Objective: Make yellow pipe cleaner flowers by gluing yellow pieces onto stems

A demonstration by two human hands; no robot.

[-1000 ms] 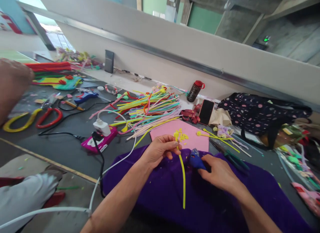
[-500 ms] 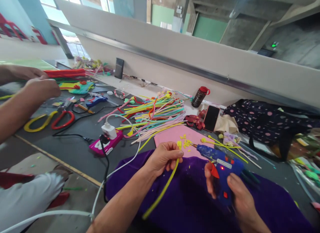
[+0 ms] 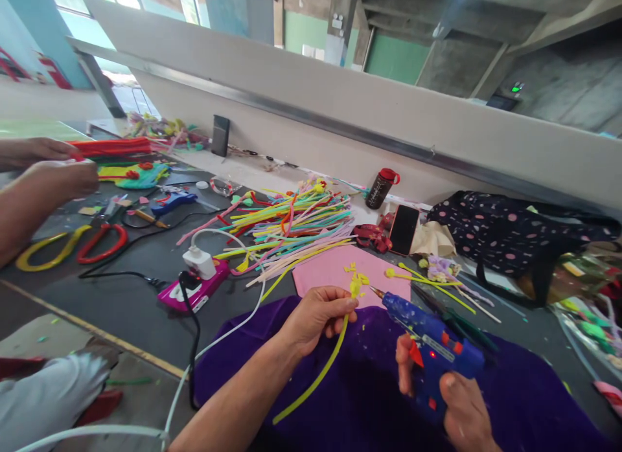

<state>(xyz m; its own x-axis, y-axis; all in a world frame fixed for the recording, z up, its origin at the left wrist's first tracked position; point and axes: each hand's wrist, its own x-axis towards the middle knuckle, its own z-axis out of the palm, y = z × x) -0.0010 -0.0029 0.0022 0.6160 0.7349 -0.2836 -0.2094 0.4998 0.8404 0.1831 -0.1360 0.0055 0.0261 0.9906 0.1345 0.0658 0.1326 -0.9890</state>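
My left hand [image 3: 324, 311] pinches a yellow pipe cleaner [image 3: 318, 379] near its top, where small yellow pieces are bunched. The stem's lower end curves down to the left over purple cloth [image 3: 238, 358]. In my right hand [image 3: 459, 400] is a blue hot glue gun [image 3: 432, 339] with a red trigger and a lit red light. Its metal nozzle points left, a little to the right of the yellow bunch and apart from it. Behind the bunch, small yellow bits lie on a pink sheet [image 3: 315, 271].
A heap of coloured pipe cleaners [image 3: 291, 219] lies behind the sheet. Left stand a pink power strip [image 3: 214, 290] with cables and big scissors [image 3: 102, 243]. A co-worker's hands [image 3: 58, 180] work at far left. A phone [image 3: 404, 230], bottle [image 3: 381, 188] and dotted bag [image 3: 505, 238] sit right.
The view has turned slightly, so most things sit further left. The glue gun's nozzle has come a little nearer the yellow bunch. Both hands keep their holds.
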